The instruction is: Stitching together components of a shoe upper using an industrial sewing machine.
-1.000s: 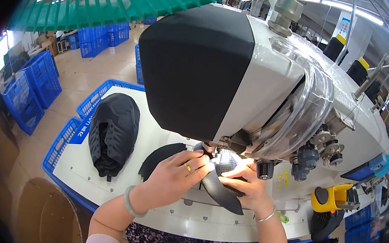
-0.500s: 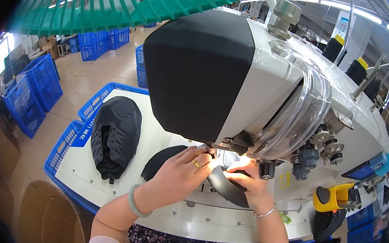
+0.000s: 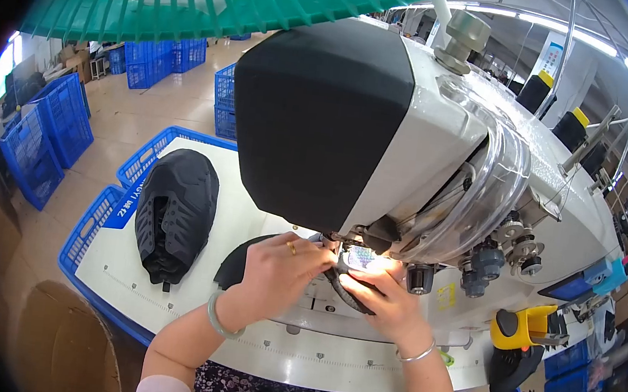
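A black shoe upper [image 3: 355, 298] lies under the lit needle area of a sewing machine [image 3: 318, 120]. My left hand [image 3: 275, 272] pinches its left edge close to the needle, fingers pressed together. Black material [image 3: 236, 264] of the same look shows beyond that hand, partly hidden by it. On the other side, my right hand [image 3: 388, 302] grips the upper's right edge between thumb and fingers. The needle point itself is hidden by my fingers and the machine head. Another stack of dark shoe uppers [image 3: 176, 216] rests on the white table [image 3: 118, 271] to the left.
Blue crates [image 3: 75, 244] stand against the table's left side, with more crates [image 3: 52, 134] on the floor beyond. A green fan guard [image 3: 188, 14] hangs above. At right are tension knobs [image 3: 484, 269] and a yellow holder [image 3: 522, 327]. A cardboard box [image 3: 65, 338] stands lower left.
My right hand has shifted left and turned inward with the upper. Less of the upper's grey curved edge shows now. My left hand's fingers have drawn tighter together; the view has shifted slightly.
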Motion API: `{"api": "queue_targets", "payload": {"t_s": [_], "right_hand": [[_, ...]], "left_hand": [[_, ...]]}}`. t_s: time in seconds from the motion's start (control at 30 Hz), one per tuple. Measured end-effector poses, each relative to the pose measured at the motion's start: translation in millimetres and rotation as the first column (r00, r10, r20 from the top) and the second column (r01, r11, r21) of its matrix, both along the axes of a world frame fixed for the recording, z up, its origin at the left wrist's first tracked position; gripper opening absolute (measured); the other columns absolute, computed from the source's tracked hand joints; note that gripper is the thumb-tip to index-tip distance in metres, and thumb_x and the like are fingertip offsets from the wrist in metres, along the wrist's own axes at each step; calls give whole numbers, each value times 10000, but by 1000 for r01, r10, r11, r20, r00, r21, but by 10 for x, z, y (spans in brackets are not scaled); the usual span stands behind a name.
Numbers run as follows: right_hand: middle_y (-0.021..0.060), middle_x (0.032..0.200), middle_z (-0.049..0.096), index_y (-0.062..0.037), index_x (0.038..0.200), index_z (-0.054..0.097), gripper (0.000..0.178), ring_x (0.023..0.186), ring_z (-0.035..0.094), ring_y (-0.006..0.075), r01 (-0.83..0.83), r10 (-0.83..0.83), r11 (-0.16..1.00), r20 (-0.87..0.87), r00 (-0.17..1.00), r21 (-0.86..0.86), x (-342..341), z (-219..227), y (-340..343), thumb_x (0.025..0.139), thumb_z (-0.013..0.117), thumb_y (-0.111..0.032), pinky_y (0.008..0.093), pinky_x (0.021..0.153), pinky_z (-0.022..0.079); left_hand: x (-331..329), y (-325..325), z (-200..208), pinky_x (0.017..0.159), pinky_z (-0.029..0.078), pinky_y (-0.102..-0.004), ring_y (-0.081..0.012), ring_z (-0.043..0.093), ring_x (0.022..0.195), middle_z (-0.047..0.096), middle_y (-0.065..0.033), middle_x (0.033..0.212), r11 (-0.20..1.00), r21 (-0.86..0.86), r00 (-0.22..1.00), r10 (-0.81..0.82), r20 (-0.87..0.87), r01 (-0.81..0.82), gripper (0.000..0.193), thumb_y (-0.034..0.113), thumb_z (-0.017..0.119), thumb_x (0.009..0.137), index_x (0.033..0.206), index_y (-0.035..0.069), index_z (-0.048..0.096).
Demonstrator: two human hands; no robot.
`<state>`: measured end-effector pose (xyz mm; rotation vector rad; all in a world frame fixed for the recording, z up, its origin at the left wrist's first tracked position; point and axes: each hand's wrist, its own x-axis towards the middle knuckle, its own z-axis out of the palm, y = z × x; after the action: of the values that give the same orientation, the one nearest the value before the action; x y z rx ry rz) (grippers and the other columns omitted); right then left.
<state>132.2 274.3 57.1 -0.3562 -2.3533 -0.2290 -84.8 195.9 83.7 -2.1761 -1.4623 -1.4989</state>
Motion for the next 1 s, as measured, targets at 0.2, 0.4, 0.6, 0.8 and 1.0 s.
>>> {"api": "queue_targets", "payload": {"t_s": [0.2, 0.4, 0.6, 0.8, 1.0], "right_hand": [[-24, 1058, 653, -131, 1028, 716, 383, 938, 588, 234, -113, 100, 978, -80, 992, -176, -50, 146, -44, 646, 723, -101, 453, 794, 415], [-27, 1045, 650, -136, 1025, 716, 363, 902, 585, 228, -60, 57, 996, -47, 997, -61, -48, 134, -42, 662, 723, -127, 435, 763, 400], [-21, 1062, 638, -126, 1024, 712, 361, 885, 570, 231, -95, 90, 994, -85, 992, -55, -60, 110, -15, 664, 725, -122, 421, 720, 375], [-7, 1067, 628, -112, 1032, 698, 370, 901, 572, 246, -59, 49, 994, -109, 993, -94, -123, 154, -69, 664, 728, -138, 427, 734, 373], [5, 1141, 608, -112, 1053, 688, 419, 1018, 543, 237, 62, -66, 995, 40, 997, 84, -73, 158, -164, 644, 643, -36, 427, 789, 366]], "left_hand": [[24, -70, 8, 698, 565, -322, -213, 648, 835, 657, -26, 933, 980, 201, 968, 53, -246, -2, 262, -7, 650, 681, 932, 58, 690], [20, -107, 28, 747, 572, -337, -241, 631, 942, 615, -43, 999, 991, 135, 965, 29, -259, 7, 323, -30, 611, 666, 971, 51, 678], [5, -111, 85, 734, 569, -338, -254, 623, 951, 584, -64, 1037, 999, 39, 955, 7, -296, 5, 388, -55, 592, 652, 1018, 56, 653], [-16, -83, 107, 734, 569, -331, -254, 631, 933, 595, -63, 1053, 994, 103, 922, 20, -387, 21, 368, -23, 617, 646, 1005, 51, 647], [-27, -36, 96, 650, 562, -312, -233, 663, 765, 659, -79, 891, 984, 166, 961, -21, -277, 69, 271, 18, 694, 679, 949, 35, 673]]}}
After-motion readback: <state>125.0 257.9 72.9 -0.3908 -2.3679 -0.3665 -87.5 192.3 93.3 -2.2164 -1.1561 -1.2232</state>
